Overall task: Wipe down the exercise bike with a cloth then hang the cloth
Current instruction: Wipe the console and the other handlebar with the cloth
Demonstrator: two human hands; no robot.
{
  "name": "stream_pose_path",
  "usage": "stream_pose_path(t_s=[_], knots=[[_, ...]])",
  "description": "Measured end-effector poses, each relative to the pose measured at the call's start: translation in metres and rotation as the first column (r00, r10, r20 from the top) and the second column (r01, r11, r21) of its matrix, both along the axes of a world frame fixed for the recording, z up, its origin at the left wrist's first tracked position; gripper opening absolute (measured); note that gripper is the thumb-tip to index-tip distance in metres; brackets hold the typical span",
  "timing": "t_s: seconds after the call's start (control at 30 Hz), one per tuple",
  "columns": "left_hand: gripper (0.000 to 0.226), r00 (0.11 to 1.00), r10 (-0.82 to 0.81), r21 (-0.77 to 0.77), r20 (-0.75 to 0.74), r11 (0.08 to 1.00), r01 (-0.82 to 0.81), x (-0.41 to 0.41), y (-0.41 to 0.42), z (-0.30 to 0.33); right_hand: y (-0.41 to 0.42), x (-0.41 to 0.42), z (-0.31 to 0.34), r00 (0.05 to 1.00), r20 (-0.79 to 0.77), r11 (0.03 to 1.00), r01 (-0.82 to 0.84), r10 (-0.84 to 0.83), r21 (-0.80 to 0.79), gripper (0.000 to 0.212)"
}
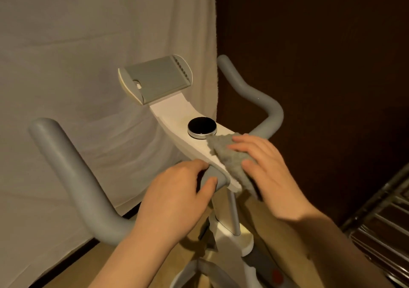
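Note:
The exercise bike's white console bar [177, 119] runs from a grey tablet holder [156, 81] down to a round black knob [201, 126]. Grey handlebars curve up at the left [66, 166] and the right [250, 88]. A grey fluffy cloth [228, 155] lies over the right near end of the console bar, just below the knob. My right hand [265, 170] presses flat on the cloth, fingers fairly straight. My left hand [177, 190] grips the grey padded centre of the handlebar [210, 176], thumb on top.
A pale curtain [88, 44] hangs behind the bike on the left. A dark wall [321, 44] fills the right. A metal rack with thin bars [380, 225] stands at the lower right. The bike's white stem and frame [228, 232] drop away below the hands over a wooden floor.

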State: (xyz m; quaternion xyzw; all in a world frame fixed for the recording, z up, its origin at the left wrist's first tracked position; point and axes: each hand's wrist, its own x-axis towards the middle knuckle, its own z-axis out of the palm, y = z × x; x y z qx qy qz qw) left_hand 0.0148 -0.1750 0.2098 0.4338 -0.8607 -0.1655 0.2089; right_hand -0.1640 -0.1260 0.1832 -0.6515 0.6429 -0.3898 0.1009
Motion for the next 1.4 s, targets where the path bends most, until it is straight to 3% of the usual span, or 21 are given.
stream_pose_path(t_s=[0.13, 0.2, 0.27, 0.3, 0.47, 0.6, 0.73, 0.9, 1.0, 1.23, 1.4], knots=[[0.025, 0.996, -0.043, 0.023, -0.082, 0.999, 0.045, 0.004, -0.002, -0.002, 0.012, 0.007, -0.006, 0.997, 0.077, 1.0, -0.008, 0.01, -0.028, 0.043], [0.027, 0.99, -0.065, 0.024, -0.128, 0.997, 0.069, 0.005, -0.005, -0.002, 0.015, 0.019, -0.016, 0.96, 0.262, 0.983, 0.132, -0.095, -0.125, 0.03], [0.028, 0.987, -0.098, 0.025, -0.129, 0.994, 0.102, 0.007, -0.007, -0.003, 0.016, 0.036, -0.028, 0.86, 0.463, 0.925, 0.33, -0.213, -0.188, 0.024], [0.027, 0.985, -0.114, 0.022, -0.128, 0.993, 0.118, 0.007, -0.007, -0.003, 0.014, 0.046, -0.031, 0.833, 0.494, 0.895, 0.394, -0.25, -0.211, 0.023], [0.021, 0.986, -0.157, -0.047, -0.065, 0.987, 0.154, 0.006, -0.009, -0.005, 0.005, 0.048, -0.022, 0.892, 0.206, 0.855, 0.447, -0.403, -0.264, 0.03], [0.018, 0.986, -0.148, -0.052, -0.08, 0.988, 0.144, 0.007, -0.011, -0.007, 0.011, 0.048, -0.024, 0.879, 0.221, 0.83, 0.473, -0.422, -0.296, 0.03], [0.018, 0.987, -0.155, -0.095, -0.04, 0.984, 0.151, 0.004, -0.01, -0.009, 0.008, 0.044, -0.011, 0.895, 0.054, 0.875, 0.445, -0.443, -0.19, 0.026], [0.018, 0.986, -0.156, -0.077, -0.065, 0.986, 0.151, 0.004, -0.009, -0.006, 0.005, 0.05, -0.008, 0.907, 0.074, 0.889, 0.421, -0.415, -0.179, 0.022], [0.018, 0.986, -0.146, -0.063, -0.074, 0.988, 0.142, 0.005, -0.007, -0.006, -0.001, 0.044, -0.005, 0.932, -0.012, 0.92, 0.356, -0.362, -0.165, 0.017], [0.014, 0.979, -0.057, 0.077, -0.195, 0.994, 0.073, 0.007, -0.011, -0.005, -0.008, 0.026, 0.007, 0.988, -0.045, 0.987, 0.146, -0.149, -0.064, 0.02], [0.008, 0.976, 0.016, 0.114, -0.215, 0.993, 0.009, 0.007, -0.009, -0.004, -0.009, 0.007, 0.007, 1.0, 0.01, 0.998, 0.0, 0.0, -0.067, 0.019]])
